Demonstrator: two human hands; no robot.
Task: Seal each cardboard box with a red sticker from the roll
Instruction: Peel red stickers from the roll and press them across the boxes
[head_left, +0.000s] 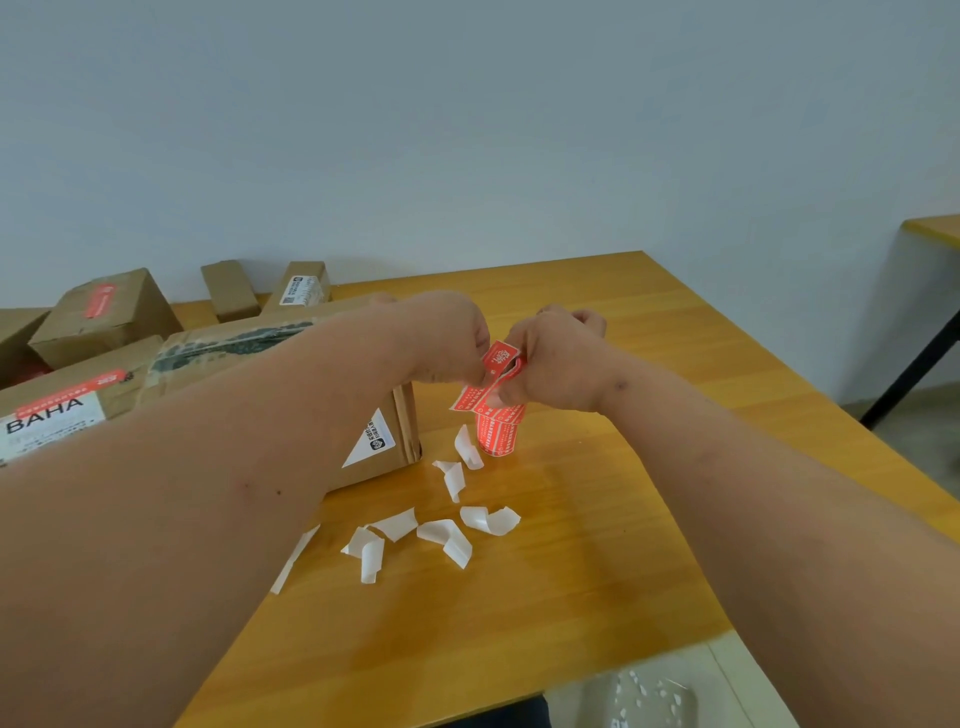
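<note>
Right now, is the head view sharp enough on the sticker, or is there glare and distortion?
Head view: red sticker readable as red, its print blurred; soft glare on the table by the white backing scraps; wide-angle bending stretches both forearms; light is even, shadows faint.

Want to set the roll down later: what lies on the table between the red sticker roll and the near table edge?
In the head view, curled white backing strips lie scattered on the table below the red sticker roll; nearer the edge, the wood is bare.
</note>
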